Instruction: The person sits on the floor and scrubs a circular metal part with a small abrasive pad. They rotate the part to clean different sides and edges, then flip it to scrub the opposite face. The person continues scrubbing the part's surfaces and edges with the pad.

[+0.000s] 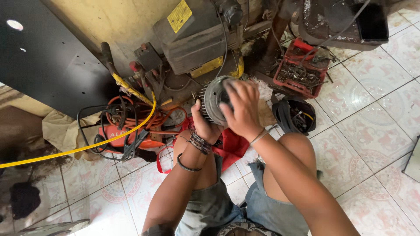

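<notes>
I hold a round grey metal part with fins around its rim (213, 97) up in front of me, above my knees. My left hand (204, 126) grips it from below at its lower left edge. Over its right face lies my right hand (242, 108), fingers spread across it. Both wrists wear dark and thin bracelets. A red cloth (233, 147) lies under my hands on the floor by my knee.
An orange machine with black cables (127, 131) and a yellow hose (78, 148) sit to the left. A red tray of small metal parts (301, 72) and a black container (294, 114) stand to the right. A dirty grey machine body (197, 41) is behind. The floor is patterned tile (372, 118).
</notes>
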